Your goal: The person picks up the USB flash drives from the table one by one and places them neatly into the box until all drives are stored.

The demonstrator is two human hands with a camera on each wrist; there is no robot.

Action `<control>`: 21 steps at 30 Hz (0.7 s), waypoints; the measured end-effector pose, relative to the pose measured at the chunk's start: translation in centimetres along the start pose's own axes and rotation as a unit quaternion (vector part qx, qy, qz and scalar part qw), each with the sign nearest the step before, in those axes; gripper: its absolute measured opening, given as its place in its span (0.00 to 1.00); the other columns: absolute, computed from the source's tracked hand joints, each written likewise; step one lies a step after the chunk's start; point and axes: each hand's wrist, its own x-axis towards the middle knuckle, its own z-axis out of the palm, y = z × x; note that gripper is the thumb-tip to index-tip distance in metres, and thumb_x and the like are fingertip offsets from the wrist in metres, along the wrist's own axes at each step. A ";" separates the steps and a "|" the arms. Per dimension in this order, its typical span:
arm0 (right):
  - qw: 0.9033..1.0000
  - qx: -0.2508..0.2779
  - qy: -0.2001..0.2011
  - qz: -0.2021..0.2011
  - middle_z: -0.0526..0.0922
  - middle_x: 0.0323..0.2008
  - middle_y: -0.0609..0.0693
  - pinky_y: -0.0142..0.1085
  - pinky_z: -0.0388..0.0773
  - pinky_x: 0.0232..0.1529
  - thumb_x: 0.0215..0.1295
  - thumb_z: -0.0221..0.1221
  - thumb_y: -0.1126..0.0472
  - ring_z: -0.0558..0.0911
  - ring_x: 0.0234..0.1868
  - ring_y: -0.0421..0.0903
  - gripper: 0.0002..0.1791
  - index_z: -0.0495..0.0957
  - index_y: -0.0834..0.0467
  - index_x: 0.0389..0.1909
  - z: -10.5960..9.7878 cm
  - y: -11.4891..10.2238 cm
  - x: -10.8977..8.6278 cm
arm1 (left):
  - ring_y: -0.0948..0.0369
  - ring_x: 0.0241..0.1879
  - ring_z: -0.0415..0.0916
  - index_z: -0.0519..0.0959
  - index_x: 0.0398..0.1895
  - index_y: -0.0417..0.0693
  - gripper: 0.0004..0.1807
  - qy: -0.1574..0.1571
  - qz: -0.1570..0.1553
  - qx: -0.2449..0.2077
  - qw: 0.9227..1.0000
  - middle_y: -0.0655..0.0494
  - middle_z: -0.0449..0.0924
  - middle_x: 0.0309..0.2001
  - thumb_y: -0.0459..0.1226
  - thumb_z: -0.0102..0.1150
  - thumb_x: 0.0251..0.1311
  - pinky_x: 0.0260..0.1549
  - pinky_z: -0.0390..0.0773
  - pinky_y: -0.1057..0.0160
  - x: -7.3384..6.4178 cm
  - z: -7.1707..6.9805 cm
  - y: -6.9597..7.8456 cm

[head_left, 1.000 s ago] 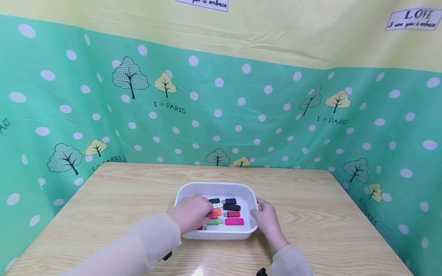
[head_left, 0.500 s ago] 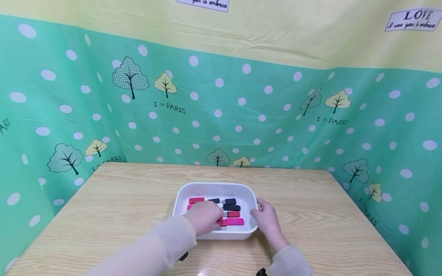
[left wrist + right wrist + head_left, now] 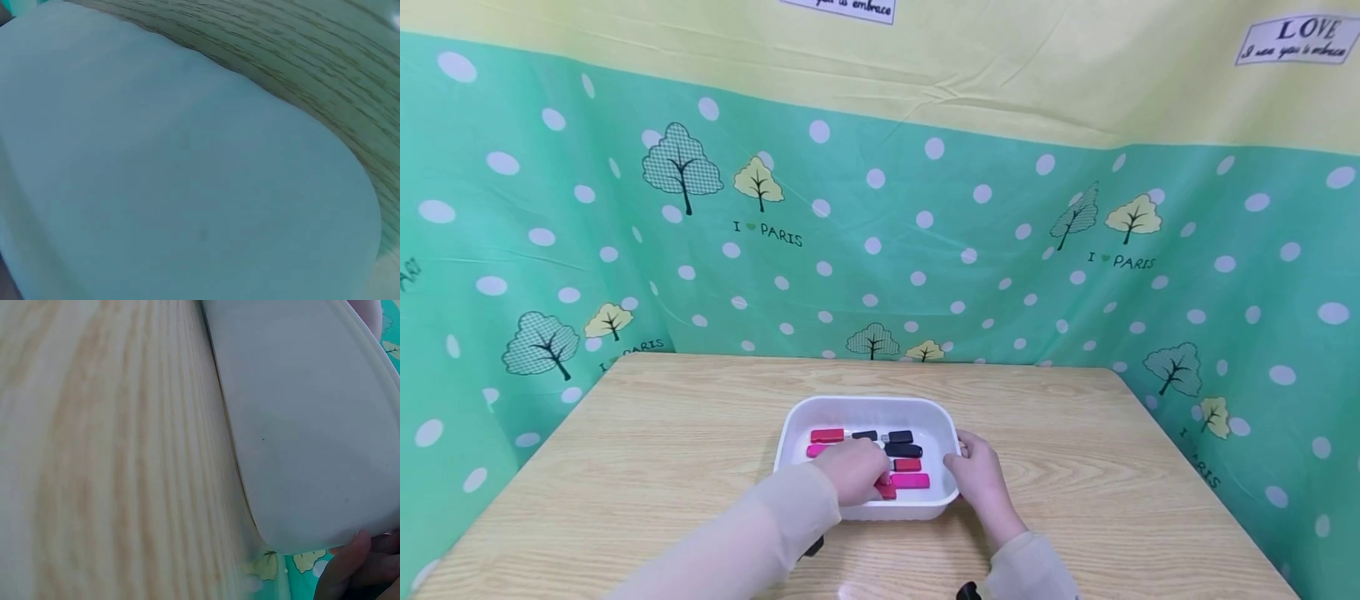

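Note:
My left hand (image 3: pixel 856 471) reaches into a white plastic basin (image 3: pixel 938 425) and pinches a red USB stick (image 3: pixel 887 492) low against the basin's front side. The left wrist view holds mostly a blurred sleeve (image 3: pixel 187 156), which hides that hand. With thumb and fingers, my right hand (image 3: pixel 982 477) grips the basin's right end; the right wrist view catches its fingers (image 3: pixel 350 565) at the wall's corner. Two columns of USB sticks lie in the basin, among them a magenta one (image 3: pixel 910 481), a red one (image 3: pixel 907 465) and a black one (image 3: pixel 903 451). My left hand covers others.
The basin stands on a wood-grain table (image 3: pixel 700 417). Behind and at both sides hangs a green and yellow printed cloth (image 3: pixel 880 250). At the left column's far end lie a red USB stick (image 3: pixel 827 436) and a black one (image 3: pixel 865 435).
My left hand has moved right and toward the basin's front with the red USB stick, uncovering red and magenta sticks at the far left. My right hand stays on the basin.

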 end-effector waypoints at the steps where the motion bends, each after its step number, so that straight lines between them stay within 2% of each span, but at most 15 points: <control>1: 1.000 0.000 0.000 0.000 0.82 0.45 0.73 0.43 0.88 0.34 0.59 0.54 0.73 0.87 0.38 0.57 0.30 0.66 0.75 0.64 0.0 0.0 0.0 | 0.70 0.24 0.71 0.85 0.26 0.55 0.04 -0.002 -0.002 -0.001 1.000 0.66 0.79 0.22 0.37 0.71 0.54 0.33 0.77 0.72 0.0 0.0 0.0; 6: 1.000 0.002 0.000 -0.001 0.82 0.44 0.72 0.43 0.88 0.34 0.59 0.54 0.73 0.87 0.37 0.57 0.30 0.66 0.75 0.64 0.0 0.0 -0.1 | 0.70 0.26 0.72 0.86 0.27 0.54 0.03 -0.008 -0.008 -0.004 1.000 0.65 0.81 0.24 0.36 0.70 0.53 0.35 0.80 0.71 0.2 0.0 0.0; 12: 1.000 0.003 0.001 0.001 0.82 0.45 0.73 0.43 0.88 0.31 0.59 0.54 0.72 0.87 0.36 0.56 0.30 0.66 0.75 0.64 0.1 0.0 -0.1 | 0.69 0.23 0.71 0.85 0.25 0.54 0.04 -0.013 -0.034 -0.006 0.999 0.64 0.81 0.23 0.34 0.70 0.53 0.32 0.79 0.70 0.1 0.0 0.2; 21: 1.000 0.001 0.003 -0.002 0.81 0.46 0.74 0.42 0.88 0.30 0.59 0.54 0.72 0.87 0.36 0.56 0.30 0.66 0.75 0.64 0.1 0.0 -0.1 | 0.67 0.23 0.70 0.84 0.24 0.54 0.05 -0.010 -0.049 -0.009 0.999 0.65 0.79 0.21 0.33 0.68 0.52 0.29 0.76 0.69 0.4 0.4 0.2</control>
